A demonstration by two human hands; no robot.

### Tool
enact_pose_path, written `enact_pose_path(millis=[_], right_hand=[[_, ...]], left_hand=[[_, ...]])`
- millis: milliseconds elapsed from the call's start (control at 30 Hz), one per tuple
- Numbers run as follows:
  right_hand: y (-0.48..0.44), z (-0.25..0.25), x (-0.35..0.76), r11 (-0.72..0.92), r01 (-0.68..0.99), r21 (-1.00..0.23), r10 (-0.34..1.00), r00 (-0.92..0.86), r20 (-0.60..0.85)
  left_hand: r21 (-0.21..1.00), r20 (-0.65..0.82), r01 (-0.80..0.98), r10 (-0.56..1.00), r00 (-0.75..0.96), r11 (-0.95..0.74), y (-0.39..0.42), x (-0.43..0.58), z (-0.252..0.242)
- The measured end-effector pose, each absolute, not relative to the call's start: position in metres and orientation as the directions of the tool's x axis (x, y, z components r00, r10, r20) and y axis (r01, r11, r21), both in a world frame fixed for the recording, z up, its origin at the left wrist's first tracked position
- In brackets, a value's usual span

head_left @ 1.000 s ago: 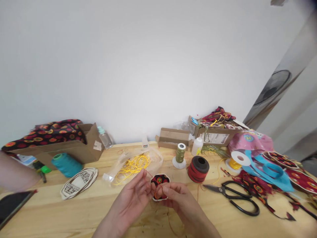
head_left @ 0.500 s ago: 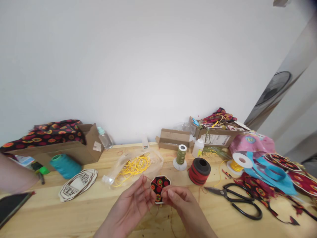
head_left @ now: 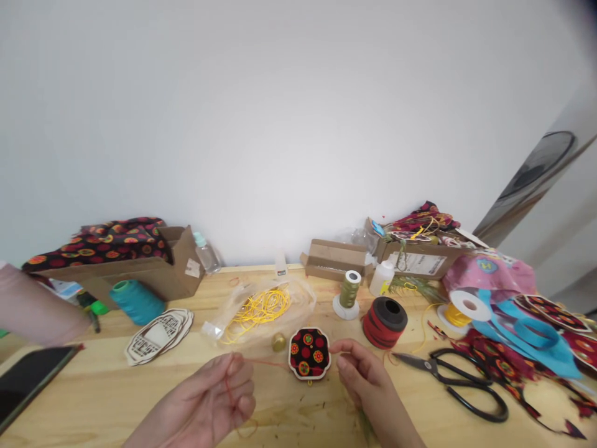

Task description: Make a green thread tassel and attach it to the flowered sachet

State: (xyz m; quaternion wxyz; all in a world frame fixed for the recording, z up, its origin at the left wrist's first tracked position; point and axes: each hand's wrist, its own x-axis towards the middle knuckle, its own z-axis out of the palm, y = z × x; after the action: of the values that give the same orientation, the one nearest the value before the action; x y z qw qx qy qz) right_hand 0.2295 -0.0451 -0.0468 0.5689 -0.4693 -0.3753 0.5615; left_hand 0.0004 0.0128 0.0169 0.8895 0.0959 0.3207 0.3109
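My left hand (head_left: 209,395) is pinched on a thin red thread (head_left: 265,362), with a loose length hanging over the palm. Stretched sideways, the thread reaches a scalloped pendant (head_left: 308,353) of black patterned fabric with a pale rim, flat on the table. It seems to cross the pendant's lower face toward my right hand (head_left: 366,376). That hand is closed at the pendant's right edge, thumb and index finger together on what looks like the thread's other part. A small brass-coloured ball (head_left: 278,341) lies behind the pendant's left side.
Black-handled scissors (head_left: 459,376) and a red ribbon roll (head_left: 385,322) lie to the right. Behind are yellow cord (head_left: 261,311) in a plastic bag and a green thread spool (head_left: 349,291). White cut-out shapes (head_left: 158,336), a teal cone (head_left: 137,303) and a phone (head_left: 35,382) occupy the left.
My hands have moved apart, the left going left and drawing the red thread out straight. The pendant now lies fully uncovered, and the brass-coloured ball shows. The view has shifted slightly.
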Motion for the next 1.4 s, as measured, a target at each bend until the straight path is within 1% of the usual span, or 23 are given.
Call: enact_pose_path(millis=[133, 267, 333, 400, 433, 500, 567, 600, 633, 700, 767, 833, 900, 1000, 1100, 1200, 1400], right_hand=[[-0.046, -0.047, 0.23, -0.08, -0.279, -0.957, 0.983, 0.138, -0.123], [-0.047, -0.048, 0.23, -0.072, -0.225, -0.972, 0.98, 0.164, -0.11], [-0.048, -0.05, 0.23, -0.054, -0.167, -0.984, 0.98, 0.18, -0.084], [-0.049, -0.052, 0.231, -0.022, -0.047, -0.999, 0.98, 0.197, -0.031], [-0.051, -0.052, 0.232, 0.014, 0.051, -0.999, 0.977, 0.212, 0.025], [-0.055, -0.05, 0.234, 0.134, 0.303, -0.943, 0.947, 0.241, 0.212], [-0.059, -0.044, 0.235, 0.255, 0.526, -0.811, 0.87, 0.241, 0.43], [-0.06, -0.04, 0.234, 0.3, 0.592, -0.748, 0.831, 0.224, 0.51], [-0.061, -0.036, 0.231, 0.338, 0.624, -0.705, 0.806, 0.195, 0.559], [-0.058, -0.027, 0.22, 0.42, 0.6, -0.68, 0.795, 0.117, 0.595], [-0.052, -0.02, 0.204, 0.532, 0.483, -0.695, 0.782, 0.034, 0.622], [-0.044, -0.016, 0.188, 0.624, 0.329, -0.709, 0.753, -0.013, 0.658], [-0.038, -0.012, 0.178, 0.617, 0.213, -0.757, 0.781, -0.052, 0.622], [-0.037, -0.008, 0.177, 0.484, 0.14, -0.864, 0.875, -0.064, 0.48], [-0.038, -0.007, 0.186, 0.414, 0.157, -0.896, 0.909, -0.015, 0.417], [-0.039, -0.003, 0.194, 0.384, 0.244, -0.89, 0.918, 0.002, 0.397], [-0.042, 0.011, 0.212, 0.356, 0.344, -0.869, 0.907, 0.096, 0.41]], left_hand=[[0.396, -0.505, -0.491, 0.631, 0.59, 0.776, 0.011, -0.004, 0.018], [0.428, -0.482, -0.471, 0.636, 0.603, 0.771, 0.011, -0.006, 0.016], [0.463, -0.466, -0.447, 0.64, 0.611, 0.765, 0.012, -0.007, 0.016], [0.519, -0.443, -0.42, 0.655, 0.613, 0.745, 0.012, -0.007, 0.016], [0.561, -0.433, -0.402, 0.67, 0.603, 0.724, 0.011, -0.007, 0.016], [0.661, -0.414, -0.339, 0.703, 0.578, 0.669, 0.011, -0.006, 0.016], [0.756, -0.412, -0.249, 0.736, 0.537, 0.605, 0.01, -0.004, 0.016], [0.795, -0.413, -0.199, 0.752, 0.513, 0.573, 0.009, -0.002, 0.016], [0.829, -0.408, -0.153, 0.768, 0.493, 0.539, 0.009, 0.0, 0.016], [0.881, -0.384, -0.071, 0.796, 0.468, 0.467, 0.007, 0.007, 0.018], [0.907, -0.367, -0.014, 0.805, 0.466, 0.422, 0.004, 0.013, 0.021], [0.91, -0.378, 0.022, 0.809, 0.449, 0.414, 0.003, 0.018, 0.024], [0.913, -0.385, 0.051, 0.815, 0.433, 0.404, 0.002, 0.02, 0.025], [0.929, -0.364, 0.11, 0.81, 0.46, 0.354, 0.003, 0.019, 0.021], [0.93, -0.365, 0.179, 0.761, 0.536, 0.32, 0.005, 0.018, 0.016], [0.925, -0.379, 0.222, 0.715, 0.588, 0.307, 0.006, 0.02, 0.01], [0.908, -0.416, 0.252, 0.65, 0.636, 0.335, 0.004, 0.016, -0.005]])
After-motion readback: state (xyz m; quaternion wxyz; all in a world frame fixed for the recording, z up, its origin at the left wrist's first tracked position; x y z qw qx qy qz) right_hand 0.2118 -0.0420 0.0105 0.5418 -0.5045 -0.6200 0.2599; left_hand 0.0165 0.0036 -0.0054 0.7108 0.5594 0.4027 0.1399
